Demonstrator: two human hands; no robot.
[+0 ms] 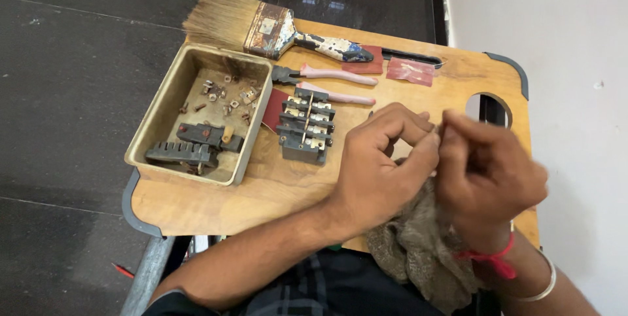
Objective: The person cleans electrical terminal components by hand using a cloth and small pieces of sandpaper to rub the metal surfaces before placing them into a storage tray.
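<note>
Pinching together at the fingertips, the left hand and right hand are meeting over the near right part of the wooden board, both curled shut on something too small to make out, with a brown rag bunching just beneath them. The black switch block is lying on the board just left of the left hand, its long axis running away from the person, nearer the left hand, and right of the metal tray.
</note>
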